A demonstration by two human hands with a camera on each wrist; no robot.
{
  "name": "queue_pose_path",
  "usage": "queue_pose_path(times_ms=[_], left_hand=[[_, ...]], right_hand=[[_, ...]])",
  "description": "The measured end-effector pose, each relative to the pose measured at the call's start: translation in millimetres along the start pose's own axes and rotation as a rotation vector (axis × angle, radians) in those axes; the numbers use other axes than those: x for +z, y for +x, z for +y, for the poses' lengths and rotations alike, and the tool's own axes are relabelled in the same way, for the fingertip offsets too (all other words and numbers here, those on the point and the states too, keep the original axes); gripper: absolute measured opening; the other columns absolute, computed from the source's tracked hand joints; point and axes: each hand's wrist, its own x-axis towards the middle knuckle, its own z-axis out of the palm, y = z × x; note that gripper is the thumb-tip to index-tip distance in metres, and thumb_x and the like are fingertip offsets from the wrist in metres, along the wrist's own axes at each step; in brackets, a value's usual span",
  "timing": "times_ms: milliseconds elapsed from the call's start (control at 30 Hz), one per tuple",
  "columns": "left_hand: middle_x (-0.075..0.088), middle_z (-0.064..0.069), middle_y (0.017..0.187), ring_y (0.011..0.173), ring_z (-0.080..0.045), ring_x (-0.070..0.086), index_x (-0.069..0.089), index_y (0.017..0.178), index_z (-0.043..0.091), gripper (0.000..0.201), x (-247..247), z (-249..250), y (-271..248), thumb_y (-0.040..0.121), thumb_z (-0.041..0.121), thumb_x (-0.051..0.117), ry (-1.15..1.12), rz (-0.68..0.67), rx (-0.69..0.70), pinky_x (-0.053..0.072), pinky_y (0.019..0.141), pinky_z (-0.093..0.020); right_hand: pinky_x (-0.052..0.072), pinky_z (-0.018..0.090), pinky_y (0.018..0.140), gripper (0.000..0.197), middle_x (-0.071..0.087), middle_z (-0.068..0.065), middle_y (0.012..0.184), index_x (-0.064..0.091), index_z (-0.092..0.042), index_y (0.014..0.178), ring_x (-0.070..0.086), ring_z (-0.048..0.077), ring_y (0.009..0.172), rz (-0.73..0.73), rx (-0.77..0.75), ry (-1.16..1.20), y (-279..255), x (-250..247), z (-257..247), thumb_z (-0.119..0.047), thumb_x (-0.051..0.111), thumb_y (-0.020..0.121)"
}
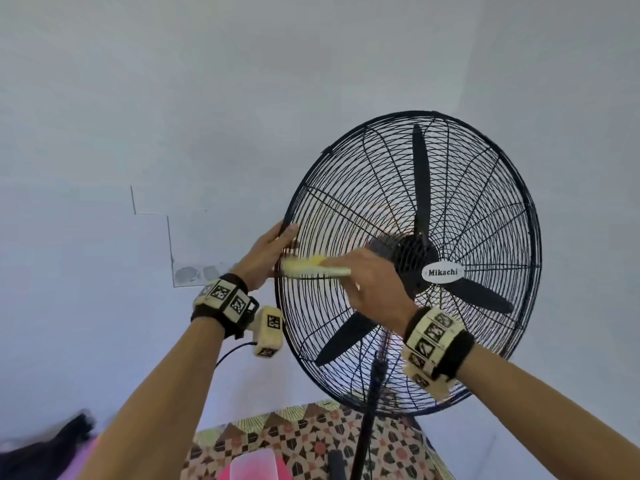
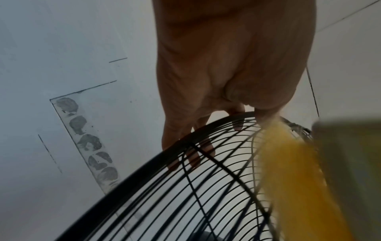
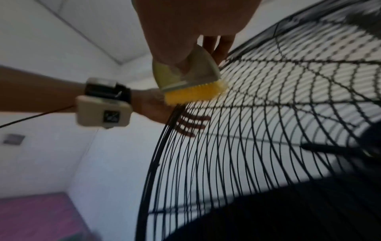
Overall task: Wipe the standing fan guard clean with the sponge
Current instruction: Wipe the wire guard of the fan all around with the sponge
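Yellow bristled sponge (image 1: 313,268), gripped by the right hand (image 1: 372,282), scrubs the black wire fan guard (image 1: 346,202); left hand (image 1: 266,256) clasps its left rim, steadying it.

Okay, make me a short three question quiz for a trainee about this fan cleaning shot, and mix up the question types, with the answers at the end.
1. True or false: the left hand holds the cleaning tool.
2. Multiple choice: where on the fan guard is the yellow tool pressed? A) top rim B) left part, beside the hub C) bottom right
3. Fill in: the badge at the guard's centre reads ____.

Key
1. False. The right hand grips the tool; the left hand's fingers curl over the guard's left rim and steady it.
2. B
3. Mikachi
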Motion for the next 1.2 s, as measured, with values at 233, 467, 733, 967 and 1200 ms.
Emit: queue_pose_path(times_ms=[233,467,733,967,1200], left_hand=[[0.063,-0.008,0.128,0.110,-0.027,0.064,0.061,0.133,0.044,0.035,-1.3,-4.6,-4.3,0.101,0.056,0.054,0.014,-0.007,0.026,0.056,0.086,-0.048],[0.066,-0.008,0.129,0.117,-0.031,0.065,0.062,0.125,0.042,0.028,-0.9,4.6,-5.2,0.101,0.055,0.054,0.038,0.023,-0.040,0.055,0.091,-0.054],[0.057,0.002,0.137,0.120,-0.021,0.058,0.033,0.154,0.027,0.072,25.8,42.5,22.3,0.096,0.065,0.056,0.298,0.067,0.168,0.048,0.087,-0.034],[0.058,0.000,0.135,0.119,-0.026,0.061,0.034,0.148,0.030,0.074,18.0,28.9,23.9,0.090,0.070,0.055,0.277,0.069,0.187,0.049,0.083,-0.034],[0.055,0.000,0.142,0.121,-0.024,0.059,0.034,0.149,0.028,0.072,20.7,28.0,22.5,0.093,0.067,0.055,0.277,0.085,0.188,0.047,0.082,-0.030]], right_hand=[[0.044,0.006,0.072,0.028,0.074,0.004,0.100,0.072,-0.007,0.122,0.044,-0.008,0.086,0.324,0.148,-0.079,37.4,-21.8,16.9,-0.005,0.069,0.095],[0.060,0.032,0.075,0.031,0.077,0.001,0.105,0.070,-0.015,0.127,0.068,0.012,0.083,-0.061,-0.005,0.079,-7.1,-11.0,-1.0,-0.020,0.056,0.099],[0.059,0.028,0.079,0.050,0.073,0.002,0.119,0.067,-0.016,0.132,0.060,0.003,0.093,0.238,0.122,-0.088,9.3,-36.0,25.1,0.009,0.065,0.088],[0.054,0.037,0.102,0.049,0.073,-0.001,0.124,0.072,-0.018,0.126,0.069,0.016,0.111,-0.006,0.041,-0.014,-18.2,-38.4,11.4,0.008,0.069,0.084],[0.057,0.042,0.100,0.063,0.073,0.001,0.125,0.070,-0.017,0.128,0.068,0.020,0.111,0.053,0.147,-0.070,-24.1,-18.5,10.2,0.017,0.074,0.075]])
